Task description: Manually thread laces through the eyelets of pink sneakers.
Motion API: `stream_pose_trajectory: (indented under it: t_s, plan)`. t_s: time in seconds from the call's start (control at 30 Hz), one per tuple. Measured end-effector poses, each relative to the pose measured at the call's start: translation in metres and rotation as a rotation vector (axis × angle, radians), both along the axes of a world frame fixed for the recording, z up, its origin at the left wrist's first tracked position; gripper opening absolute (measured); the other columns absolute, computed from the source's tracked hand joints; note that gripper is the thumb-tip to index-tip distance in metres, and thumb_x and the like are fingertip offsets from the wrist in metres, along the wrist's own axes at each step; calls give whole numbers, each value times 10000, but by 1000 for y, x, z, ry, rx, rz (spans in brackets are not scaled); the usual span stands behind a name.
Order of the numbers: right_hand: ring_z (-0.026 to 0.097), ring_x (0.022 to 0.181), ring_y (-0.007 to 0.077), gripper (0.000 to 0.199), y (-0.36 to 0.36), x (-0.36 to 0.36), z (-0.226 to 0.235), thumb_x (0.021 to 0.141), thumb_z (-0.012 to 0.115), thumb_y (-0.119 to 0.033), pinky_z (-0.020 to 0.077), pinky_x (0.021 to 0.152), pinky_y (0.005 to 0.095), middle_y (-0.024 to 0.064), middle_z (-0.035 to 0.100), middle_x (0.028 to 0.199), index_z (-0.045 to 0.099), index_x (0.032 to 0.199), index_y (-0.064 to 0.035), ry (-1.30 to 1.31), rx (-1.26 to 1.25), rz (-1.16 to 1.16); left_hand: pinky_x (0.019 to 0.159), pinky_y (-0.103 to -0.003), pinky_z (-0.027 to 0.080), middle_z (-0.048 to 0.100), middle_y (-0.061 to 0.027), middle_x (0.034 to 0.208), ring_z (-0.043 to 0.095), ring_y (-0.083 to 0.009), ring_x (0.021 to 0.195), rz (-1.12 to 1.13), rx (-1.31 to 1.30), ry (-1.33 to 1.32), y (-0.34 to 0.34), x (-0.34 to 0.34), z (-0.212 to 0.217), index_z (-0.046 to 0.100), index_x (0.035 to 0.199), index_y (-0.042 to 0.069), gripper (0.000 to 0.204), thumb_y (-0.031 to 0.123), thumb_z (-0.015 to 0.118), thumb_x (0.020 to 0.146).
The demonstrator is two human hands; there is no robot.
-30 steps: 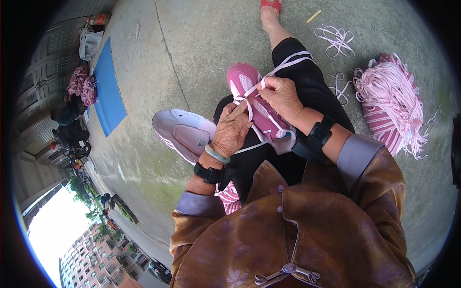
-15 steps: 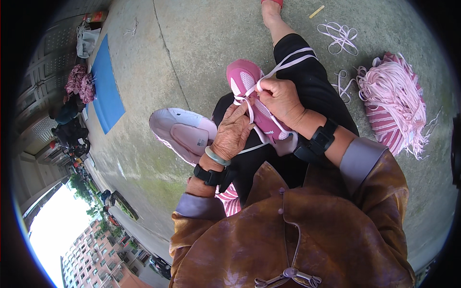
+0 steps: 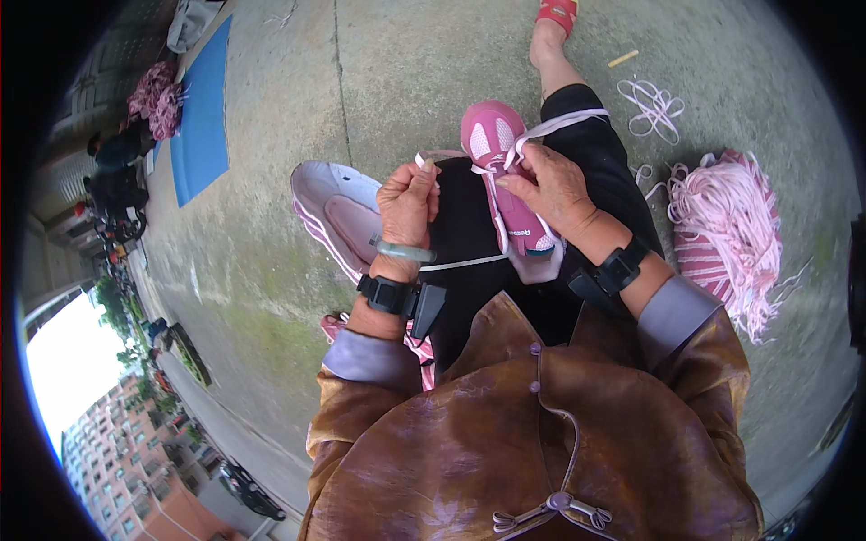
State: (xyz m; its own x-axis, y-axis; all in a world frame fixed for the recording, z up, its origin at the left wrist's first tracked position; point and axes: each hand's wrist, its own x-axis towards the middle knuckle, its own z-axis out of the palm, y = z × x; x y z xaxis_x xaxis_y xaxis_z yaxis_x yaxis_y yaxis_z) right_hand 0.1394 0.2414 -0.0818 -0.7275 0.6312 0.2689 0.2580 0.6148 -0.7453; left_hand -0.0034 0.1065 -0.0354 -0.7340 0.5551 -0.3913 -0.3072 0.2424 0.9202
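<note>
Where fingers (image 3: 424,180) close, lace (image 3: 451,160) end hidden.

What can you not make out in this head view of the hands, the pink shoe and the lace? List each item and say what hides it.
- Pink shoe: its heel end, head view, covered by the right hand.
- White lace: the stretch gripped by both hands, hidden by the fingers.
- Left hand: its palm, turned away from the camera.
- Second shoe: part of it, behind the left wrist.
</note>
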Motion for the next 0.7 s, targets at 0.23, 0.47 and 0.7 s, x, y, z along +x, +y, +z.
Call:
stream_pose_trajectory:
  t_s: [0.23,0.47,0.7]
  plan:
    - [591,595,265,205,27,10,5,690,630,-177,462,540,337,105,585,630,506,777,-38,-291,-253,236,403,-195,430,575,-50,645,547,-110,485,-58,9,-264,20,35,-15,561,805,35,91,118,543,837]
    - [608,590,304,145,8,7,17,724,482,-116,489,549,400,178,597,638,504,781,15,-581,285,97,417,-211,461,576,-60,649,564,-124,492,-60,13,-251,38,38,-27,565,769,1,123,90,520,840]
    - [610,655,304,188,17,7,19,721,499,-139,426,741,434,169,609,662,504,839,8,-718,249,187,385,-205,445,551,-35,604,543,-91,453,-267,-156,7,32,36,-29,568,754,1,114,66,510,829]
